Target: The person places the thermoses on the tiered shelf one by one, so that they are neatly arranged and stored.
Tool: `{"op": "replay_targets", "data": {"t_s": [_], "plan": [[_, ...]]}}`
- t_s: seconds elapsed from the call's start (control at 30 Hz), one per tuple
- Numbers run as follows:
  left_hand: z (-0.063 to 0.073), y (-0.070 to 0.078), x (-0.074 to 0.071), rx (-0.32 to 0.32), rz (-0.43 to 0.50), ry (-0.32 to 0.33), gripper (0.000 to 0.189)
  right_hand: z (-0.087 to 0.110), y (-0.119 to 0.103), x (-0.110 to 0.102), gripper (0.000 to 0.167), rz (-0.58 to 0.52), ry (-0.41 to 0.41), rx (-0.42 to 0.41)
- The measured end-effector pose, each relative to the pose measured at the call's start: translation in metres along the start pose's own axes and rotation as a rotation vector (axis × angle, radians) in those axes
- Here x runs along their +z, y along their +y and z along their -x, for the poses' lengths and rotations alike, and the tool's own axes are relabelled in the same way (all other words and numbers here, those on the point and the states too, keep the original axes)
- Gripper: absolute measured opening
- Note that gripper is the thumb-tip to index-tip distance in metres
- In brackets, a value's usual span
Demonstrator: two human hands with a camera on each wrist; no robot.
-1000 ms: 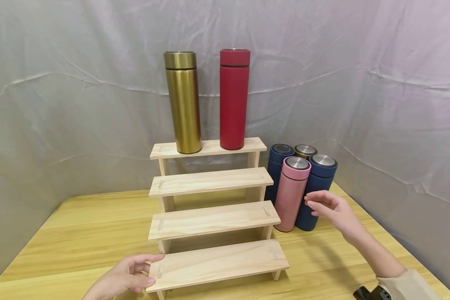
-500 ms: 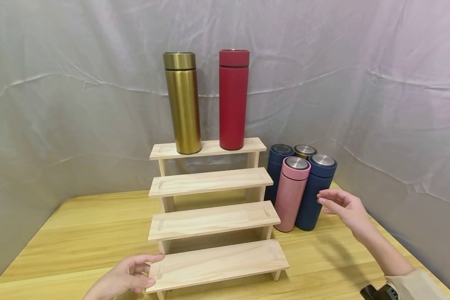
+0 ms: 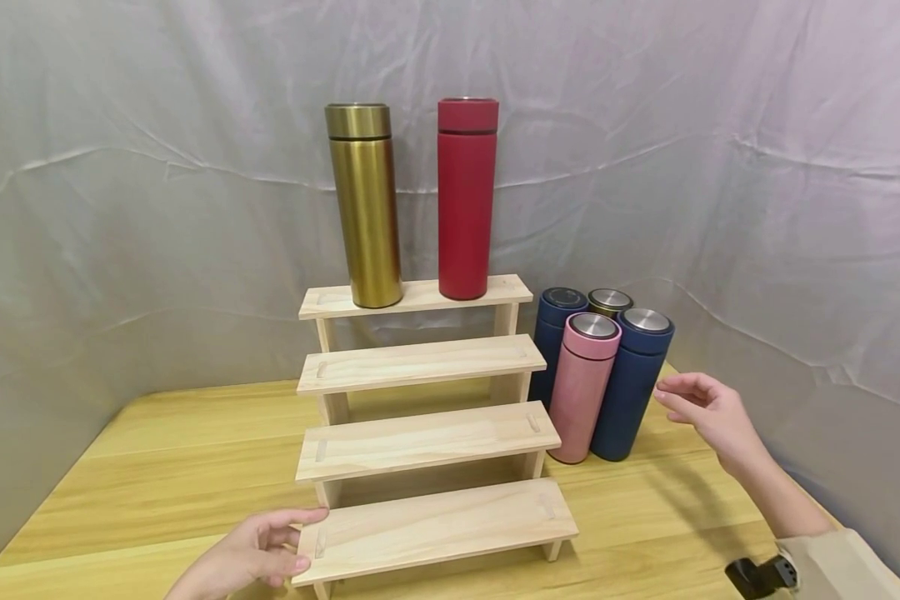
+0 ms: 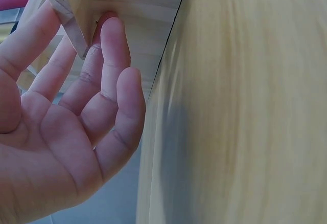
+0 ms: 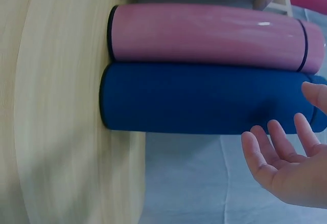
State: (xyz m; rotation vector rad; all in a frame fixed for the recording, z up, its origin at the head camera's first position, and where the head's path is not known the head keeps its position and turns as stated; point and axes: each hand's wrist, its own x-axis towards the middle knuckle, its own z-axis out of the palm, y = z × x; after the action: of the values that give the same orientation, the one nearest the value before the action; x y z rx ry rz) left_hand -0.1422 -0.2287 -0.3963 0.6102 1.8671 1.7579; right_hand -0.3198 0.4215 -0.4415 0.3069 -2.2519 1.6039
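In the head view, my left hand grips the left end of the lowest step of a pale wooden stepped stand. The left wrist view shows the thumb and a finger against the board's end, other fingers loosely bent below. My right hand hovers beside the front dark blue thermos, fingers slightly bent around nothing. Against that bottle stands a pink thermos. In the right wrist view the fingers lie close to the blue thermos; whether they touch it I cannot tell.
A gold thermos and a red thermos stand upright on the top step. Behind the pink one are another blue thermos and a mostly hidden gold-rimmed one. Grey cloth encloses the wooden table.
My right hand has moved rightward, away from the pink thermos and past the front of the blue one. The left hand keeps its grip on the lowest step; the bottles have not moved.
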Motion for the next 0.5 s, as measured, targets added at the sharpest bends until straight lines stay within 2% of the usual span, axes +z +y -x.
{"op": "replay_targets", "data": {"t_s": [0.07, 0.13, 0.27, 0.4, 0.47, 0.5], "plan": [[0.0, 0.0, 0.0, -0.011, 0.0, 0.003, 0.047, -0.006, 0.017, -0.002, 0.04, 0.014, 0.015, -0.005], [0.0, 0.0, 0.0, -0.011, 0.001, 0.003, 0.047, -0.008, 0.021, 0.0, 0.045, 0.007, 0.025, 0.0], [0.0, 0.0, 0.0, 0.002, 0.01, 0.0, 0.046, -0.005, 0.006, 0.007, 0.051, -0.058, -0.01, 0.02], [0.001, -0.001, 0.001, 0.015, 0.007, 0.001, 0.047, 0.011, -0.05, 0.02, 0.057, -0.107, -0.086, 0.034], [0.001, -0.001, 0.001, 0.014, -0.002, 0.005, 0.047, 0.02, -0.084, 0.028, 0.064, -0.089, -0.11, 0.058], [0.001, -0.001, 0.001, 0.015, -0.006, 0.006, 0.048, 0.025, -0.103, 0.033, 0.07, -0.045, -0.12, 0.073]]}}
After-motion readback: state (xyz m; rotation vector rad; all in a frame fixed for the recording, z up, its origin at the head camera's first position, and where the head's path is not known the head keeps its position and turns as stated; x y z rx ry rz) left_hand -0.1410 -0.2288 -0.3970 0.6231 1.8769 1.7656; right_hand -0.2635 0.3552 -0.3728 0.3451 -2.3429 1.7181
